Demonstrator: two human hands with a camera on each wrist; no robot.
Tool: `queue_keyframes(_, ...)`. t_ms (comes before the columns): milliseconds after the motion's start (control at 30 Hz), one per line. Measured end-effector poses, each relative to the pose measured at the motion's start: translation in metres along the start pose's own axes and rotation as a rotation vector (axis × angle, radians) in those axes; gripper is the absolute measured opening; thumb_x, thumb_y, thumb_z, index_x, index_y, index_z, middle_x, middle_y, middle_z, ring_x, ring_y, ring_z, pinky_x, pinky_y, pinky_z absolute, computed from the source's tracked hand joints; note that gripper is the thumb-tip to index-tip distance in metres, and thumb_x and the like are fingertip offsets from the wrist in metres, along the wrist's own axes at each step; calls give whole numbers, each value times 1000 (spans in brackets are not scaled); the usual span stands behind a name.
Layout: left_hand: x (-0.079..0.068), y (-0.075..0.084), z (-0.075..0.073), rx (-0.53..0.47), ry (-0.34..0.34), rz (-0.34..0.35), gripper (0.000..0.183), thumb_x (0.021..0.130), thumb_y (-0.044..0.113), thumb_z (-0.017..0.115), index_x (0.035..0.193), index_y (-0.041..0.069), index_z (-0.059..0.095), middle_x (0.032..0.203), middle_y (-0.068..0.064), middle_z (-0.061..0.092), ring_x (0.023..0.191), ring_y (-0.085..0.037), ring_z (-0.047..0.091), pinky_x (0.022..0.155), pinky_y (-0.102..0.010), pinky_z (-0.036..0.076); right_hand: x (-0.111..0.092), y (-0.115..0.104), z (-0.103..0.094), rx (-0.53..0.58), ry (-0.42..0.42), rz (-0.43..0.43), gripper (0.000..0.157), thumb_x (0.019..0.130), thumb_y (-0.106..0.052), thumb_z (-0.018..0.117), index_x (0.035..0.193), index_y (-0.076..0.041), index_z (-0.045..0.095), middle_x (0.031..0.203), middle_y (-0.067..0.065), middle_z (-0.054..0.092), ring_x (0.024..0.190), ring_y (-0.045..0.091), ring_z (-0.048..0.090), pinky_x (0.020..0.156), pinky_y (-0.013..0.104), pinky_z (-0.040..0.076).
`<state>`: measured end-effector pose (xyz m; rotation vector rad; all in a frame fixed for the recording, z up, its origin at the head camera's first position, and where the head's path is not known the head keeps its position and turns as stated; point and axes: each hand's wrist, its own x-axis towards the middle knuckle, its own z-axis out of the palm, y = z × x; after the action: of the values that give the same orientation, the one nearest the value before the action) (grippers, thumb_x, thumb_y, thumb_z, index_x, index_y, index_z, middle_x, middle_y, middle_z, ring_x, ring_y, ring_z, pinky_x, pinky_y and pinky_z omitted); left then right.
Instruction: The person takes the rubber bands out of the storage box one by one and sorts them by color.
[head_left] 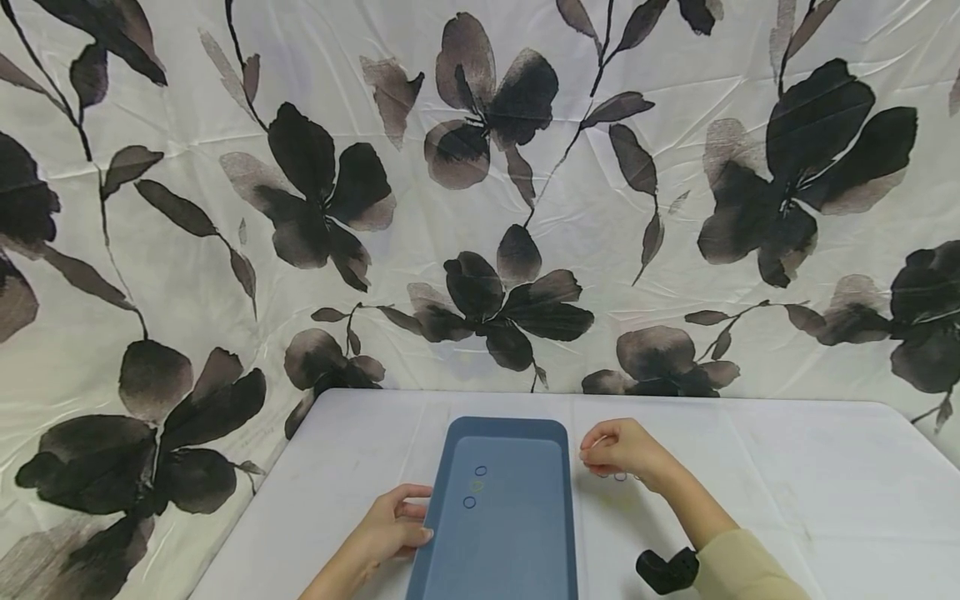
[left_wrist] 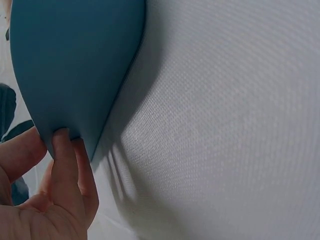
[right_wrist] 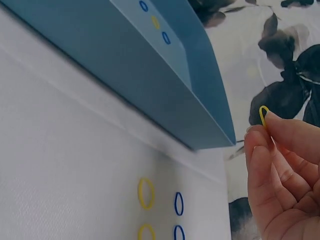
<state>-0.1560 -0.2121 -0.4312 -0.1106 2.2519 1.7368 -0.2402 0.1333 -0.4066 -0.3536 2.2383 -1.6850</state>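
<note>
Right wrist cam: R fingers (right_wrist: 260, 169) pinch yellow ring (right_wrist: 261, 115) nr blue tray (right_wrist: 125, 65); L fingers (left_wrist: 65, 170) grip tray.

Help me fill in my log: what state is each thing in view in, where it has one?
Tray, open side up, gripped at its left edge
Left hand, holding the tray
Right hand, raised, pinching a ring
Held yellow ring, off the table
Rings in the tray, lying in a row
Rings on the table, lying loose
</note>
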Motion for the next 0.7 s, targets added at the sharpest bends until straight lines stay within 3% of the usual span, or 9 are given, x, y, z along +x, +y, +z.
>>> queue_keyframes(267, -1, 1, 0, -12, -2, 6, 60, 72, -13, 64, 128, -10, 41, 98, -16, 59, 78, -19, 64, 66, -36, 55, -4, 6, -11, -18, 16, 25, 12, 83, -4, 66, 88, 6, 62, 75, 9, 67, 70, 21, 66, 67, 36, 55)
queue_keyframes(700, 1, -1, 0, -8, 8, -2, 61, 72, -12, 65, 128, -9, 42, 98, -16, 58, 76, -18, 63, 64, -35, 55, -14, 20, -24, -19, 20, 32, 13, 82, -4, 66, 88, 7, 61, 76, 11, 67, 69, 15, 64, 68, 35, 55)
